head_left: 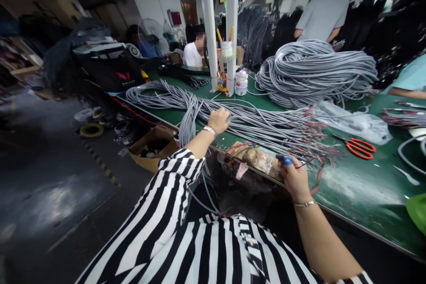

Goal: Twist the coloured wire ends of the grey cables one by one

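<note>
My left hand (pixel 218 120) is closed around a bundle of grey cables (pixel 253 122) that lies across the green table (pixel 359 186). The bundle runs right and ends in stripped red and black wire ends (pixel 309 146). My right hand (pixel 293 176), with blue tape on a fingertip, pinches thin wire ends at the table's near edge, beside a worn brown block wrapped in tape (pixel 258 159). Both forearms wear thin bracelets.
A large coil of grey cable (pixel 316 71) sits at the back. Orange-handled scissors (pixel 359 147) and a clear plastic bag (pixel 356 122) lie to the right. A white post (pixel 232 26) with jars stands mid-table. A cardboard box (pixel 153 146) sits on the floor. Other people work nearby.
</note>
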A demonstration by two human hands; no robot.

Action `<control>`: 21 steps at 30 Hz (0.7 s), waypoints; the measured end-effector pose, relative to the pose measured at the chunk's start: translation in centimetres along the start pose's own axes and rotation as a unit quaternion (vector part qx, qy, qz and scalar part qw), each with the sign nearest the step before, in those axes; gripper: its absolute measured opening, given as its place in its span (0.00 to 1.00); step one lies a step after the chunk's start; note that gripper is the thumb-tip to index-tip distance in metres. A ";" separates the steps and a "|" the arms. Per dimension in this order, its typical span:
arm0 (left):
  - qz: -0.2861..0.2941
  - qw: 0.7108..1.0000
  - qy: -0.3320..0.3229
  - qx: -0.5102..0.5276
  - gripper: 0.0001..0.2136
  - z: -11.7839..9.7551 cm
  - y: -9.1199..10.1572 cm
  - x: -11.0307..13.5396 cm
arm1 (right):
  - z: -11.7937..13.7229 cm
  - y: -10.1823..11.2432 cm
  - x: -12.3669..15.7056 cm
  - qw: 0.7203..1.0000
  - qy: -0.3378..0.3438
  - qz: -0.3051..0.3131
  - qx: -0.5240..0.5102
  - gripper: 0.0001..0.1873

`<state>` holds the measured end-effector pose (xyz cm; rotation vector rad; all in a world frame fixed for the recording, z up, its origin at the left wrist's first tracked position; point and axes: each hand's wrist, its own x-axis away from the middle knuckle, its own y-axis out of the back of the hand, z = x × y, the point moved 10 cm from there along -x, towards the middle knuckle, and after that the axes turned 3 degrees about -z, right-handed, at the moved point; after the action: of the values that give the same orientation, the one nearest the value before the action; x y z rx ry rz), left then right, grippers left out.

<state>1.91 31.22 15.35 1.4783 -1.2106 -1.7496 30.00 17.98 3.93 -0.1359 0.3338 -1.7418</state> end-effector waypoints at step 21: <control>0.168 0.884 -0.275 0.339 0.10 -15.6 8.3 17.3 | 2.4 0.9 0.7 0.996 0.076 -0.054 -0.012 0.21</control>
<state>11.36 8.39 14.71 0.9907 -2.4050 -1.6148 31.35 16.77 5.86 -0.0402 0.4658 -1.8596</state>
